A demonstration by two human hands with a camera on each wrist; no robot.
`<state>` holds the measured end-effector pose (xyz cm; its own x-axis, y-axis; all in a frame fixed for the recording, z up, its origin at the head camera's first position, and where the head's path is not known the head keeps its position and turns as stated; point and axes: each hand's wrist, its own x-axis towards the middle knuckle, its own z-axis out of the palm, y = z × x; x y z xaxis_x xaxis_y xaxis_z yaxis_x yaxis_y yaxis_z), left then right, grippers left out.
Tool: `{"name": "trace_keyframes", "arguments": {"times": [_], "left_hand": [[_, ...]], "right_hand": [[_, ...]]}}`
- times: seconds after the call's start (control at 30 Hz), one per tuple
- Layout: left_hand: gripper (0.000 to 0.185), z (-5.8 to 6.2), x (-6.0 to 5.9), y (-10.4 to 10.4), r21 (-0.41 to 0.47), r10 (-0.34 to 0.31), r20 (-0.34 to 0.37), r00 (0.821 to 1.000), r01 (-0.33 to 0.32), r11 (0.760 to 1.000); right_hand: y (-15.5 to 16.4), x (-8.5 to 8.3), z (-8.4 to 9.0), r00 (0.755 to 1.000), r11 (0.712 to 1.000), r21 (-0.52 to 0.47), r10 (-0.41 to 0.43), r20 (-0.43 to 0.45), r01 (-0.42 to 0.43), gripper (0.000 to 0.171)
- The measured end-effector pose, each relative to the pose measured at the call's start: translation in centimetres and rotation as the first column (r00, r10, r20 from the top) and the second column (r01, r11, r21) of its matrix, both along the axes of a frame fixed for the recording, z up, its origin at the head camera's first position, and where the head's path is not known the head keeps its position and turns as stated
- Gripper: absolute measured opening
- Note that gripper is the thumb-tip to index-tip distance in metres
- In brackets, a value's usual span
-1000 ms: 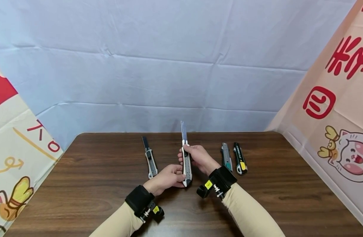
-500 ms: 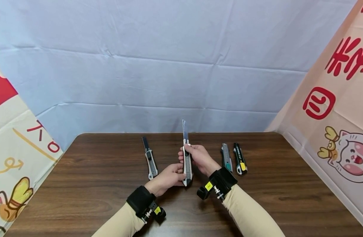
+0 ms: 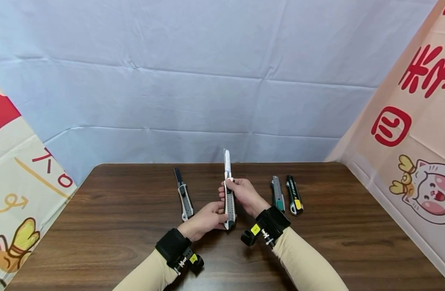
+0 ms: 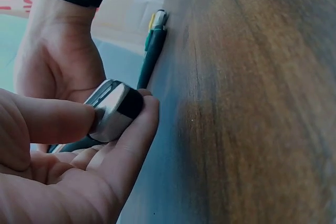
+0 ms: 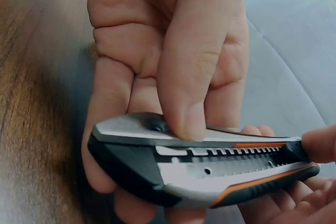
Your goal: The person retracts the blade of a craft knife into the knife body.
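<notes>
A silver-and-black utility knife (image 3: 229, 204), its long blade out and pointing away, is held above the table's middle. My left hand (image 3: 205, 220) pinches its butt end between thumb and fingers. Further up the handle, my right hand (image 3: 245, 194) grips it, thumb by the slider. In the left wrist view, the butt end of the knife (image 4: 116, 109) sits between the left thumb and fingers. Orange trim shows on the knife (image 5: 210, 169) in the right wrist view, with the left thumb (image 5: 191, 121) pressed on its side and the right thumb (image 5: 319, 145) at the slider.
Left of the hands lies another utility knife (image 3: 185, 202) with a black blade extended. A grey-teal utility knife (image 3: 278, 193) and a black-green one with a yellow patch (image 3: 294, 196) lie on the right. The brown wooden table (image 3: 117, 242) ends before a pale cloth backdrop (image 3: 193, 101).
Both hands keep their hold on the knife. It has shifted slightly right and tilted a little, so the blade now catches bright light. The other knives have not moved.
</notes>
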<state>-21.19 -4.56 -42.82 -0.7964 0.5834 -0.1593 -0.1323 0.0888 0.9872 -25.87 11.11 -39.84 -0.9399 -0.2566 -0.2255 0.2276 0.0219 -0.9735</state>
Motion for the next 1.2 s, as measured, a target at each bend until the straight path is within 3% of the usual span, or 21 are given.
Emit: {"name": "trace_keyframes", "arguments": {"times": [0.5, 1.2], "left_hand": [[0.036, 0.42, 0.34, -0.08, -0.027, 0.020, -0.009, 1.000, -0.020, 0.999], [0.035, 0.12, 0.04, -0.01, -0.030, 0.028, -0.014, 0.999, -0.029, 0.999]], "right_hand": [[-0.14, 0.19, -0.10, 1.000, 1.000, 0.007, 0.013, -0.013, -0.013, 0.034], [0.14, 0.17, -0.16, 0.998, 0.998, 0.037, 0.048, -0.034, -0.047, 0.033]]}}
